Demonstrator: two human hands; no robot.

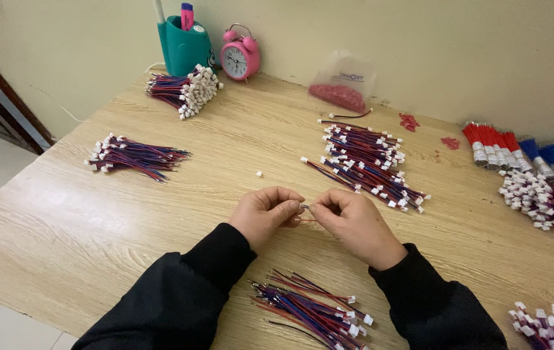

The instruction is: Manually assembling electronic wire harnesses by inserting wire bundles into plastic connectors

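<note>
Soft, even indoor light, fairly bright; faint shadows under the hands on the worktop (95, 220). Sharp centre, slight wide-angle stretch at the frame edges.

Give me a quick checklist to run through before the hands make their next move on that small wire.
1. Left hand pinching the small wire: ok.
2. Right hand fingertips at the same wire: ok.
3. Wire end seated in a connector: cannot tell, fingers hide it.
4. Near bundle of red and blue wires close by on the table: ok.
5. Loose white connector within view: ok.
6. Spread pile apart from the hands: ok.
</note>
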